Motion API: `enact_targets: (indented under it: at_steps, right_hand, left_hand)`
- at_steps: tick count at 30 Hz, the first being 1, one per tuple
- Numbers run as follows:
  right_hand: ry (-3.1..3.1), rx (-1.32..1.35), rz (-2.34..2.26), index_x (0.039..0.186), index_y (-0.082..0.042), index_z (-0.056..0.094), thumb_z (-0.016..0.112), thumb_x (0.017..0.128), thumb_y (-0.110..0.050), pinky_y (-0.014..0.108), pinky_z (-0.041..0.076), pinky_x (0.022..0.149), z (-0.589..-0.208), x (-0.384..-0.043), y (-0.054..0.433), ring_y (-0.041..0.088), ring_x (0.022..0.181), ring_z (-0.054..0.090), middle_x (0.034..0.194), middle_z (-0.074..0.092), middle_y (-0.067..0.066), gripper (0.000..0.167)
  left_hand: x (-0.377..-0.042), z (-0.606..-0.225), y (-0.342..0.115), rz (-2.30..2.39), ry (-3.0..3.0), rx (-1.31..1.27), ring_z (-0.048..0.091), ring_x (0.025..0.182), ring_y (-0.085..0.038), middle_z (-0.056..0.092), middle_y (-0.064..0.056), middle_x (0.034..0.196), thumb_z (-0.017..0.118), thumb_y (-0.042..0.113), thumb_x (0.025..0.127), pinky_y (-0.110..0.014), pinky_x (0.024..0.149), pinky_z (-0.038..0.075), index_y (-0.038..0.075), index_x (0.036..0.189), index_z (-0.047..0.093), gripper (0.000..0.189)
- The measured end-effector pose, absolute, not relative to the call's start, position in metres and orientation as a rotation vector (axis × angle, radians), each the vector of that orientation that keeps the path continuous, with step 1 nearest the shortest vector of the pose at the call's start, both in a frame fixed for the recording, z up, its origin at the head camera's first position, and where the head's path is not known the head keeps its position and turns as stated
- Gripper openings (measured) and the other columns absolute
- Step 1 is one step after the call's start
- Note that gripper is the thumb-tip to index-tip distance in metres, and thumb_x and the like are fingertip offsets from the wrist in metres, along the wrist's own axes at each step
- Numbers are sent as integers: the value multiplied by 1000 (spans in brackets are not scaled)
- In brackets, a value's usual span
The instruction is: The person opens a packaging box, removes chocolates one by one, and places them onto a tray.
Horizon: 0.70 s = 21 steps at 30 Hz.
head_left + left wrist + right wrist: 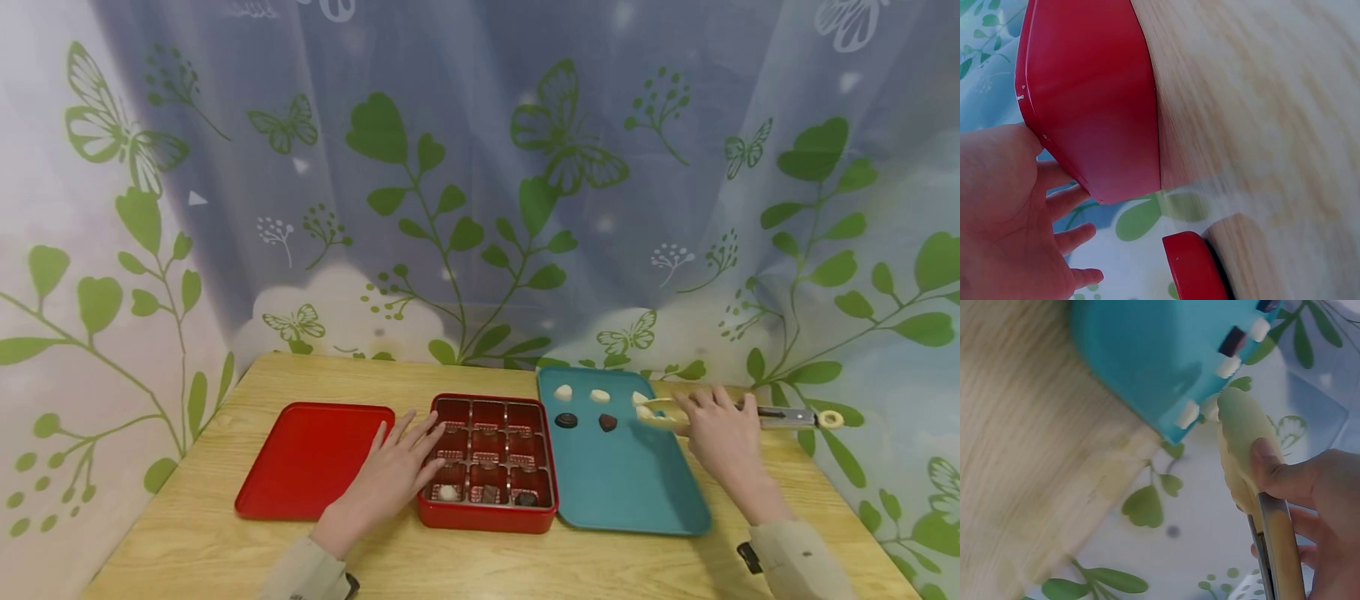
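My right hand [723, 433] grips a pair of tongs [780, 414] with cream-coloured tips over the far right of the teal tray [626, 483]. In the right wrist view a white chocolate [1212, 407] sits right at the tips of the tongs, with another white chocolate [1187, 414] beside it on the tray. Fingers spread, my left hand [390, 467] rests at the left rim of the red box [487, 518]. Dividers split this box into compartments; the near row holds a white chocolate [447, 492], a brown chocolate [489, 494] and a dark chocolate [527, 499].
Left of the box lies a flat red lid [315, 462], partly behind my left hand. On the tray are a round dark chocolate [566, 420], a dark brown chocolate [607, 422] and white pieces along the far edge. A patterned curtain [480, 208] hangs behind the wooden table [480, 567].
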State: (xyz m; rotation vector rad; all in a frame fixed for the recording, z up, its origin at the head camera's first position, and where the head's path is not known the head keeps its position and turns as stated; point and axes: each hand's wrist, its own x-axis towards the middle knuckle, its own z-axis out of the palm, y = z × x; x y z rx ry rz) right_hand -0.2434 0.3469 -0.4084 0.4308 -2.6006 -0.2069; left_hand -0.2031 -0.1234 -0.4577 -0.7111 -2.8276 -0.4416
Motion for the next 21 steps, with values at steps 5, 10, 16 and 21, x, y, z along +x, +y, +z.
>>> enact_targets:
  at_steps: [5,10,16,21]
  right_hand:
    - [-2607,351,-273,122,-8,74,86,77,-16,52,32,72,-416,-245,350,32,95,53,103,70,11,47]
    - [-2672,317,-273,121,-9,75,88,76,-22,50,30,71,-420,-246,349,31,93,52,101,68,10,49]
    - [-2710,295,-293,128,-9,70,88,76,-27,52,32,73,-417,-246,348,32,97,53,109,68,11,58]
    - [-2614,336,-311,130,-12,69,89,75,-27,57,36,77,-408,-242,337,35,105,55,115,68,12,61]
  left_hand:
    - [-204,-459,-124,-441,-2833,-708,28,149,-43,39,-11,161,54,36,105,-70,116,22,8,151,49,54]
    - [-205,-460,-123,-438,-2829,-711,28,149,-43,39,-11,161,53,37,106,-70,115,22,8,151,49,54]
    - [-205,-459,-122,-447,-2835,-712,27,149,-43,38,-11,161,53,37,106,-70,115,21,8,152,48,55]
    - [-205,-459,-123,-448,-2835,-700,26,150,-43,38,-11,161,53,37,106,-70,116,21,8,151,49,54]
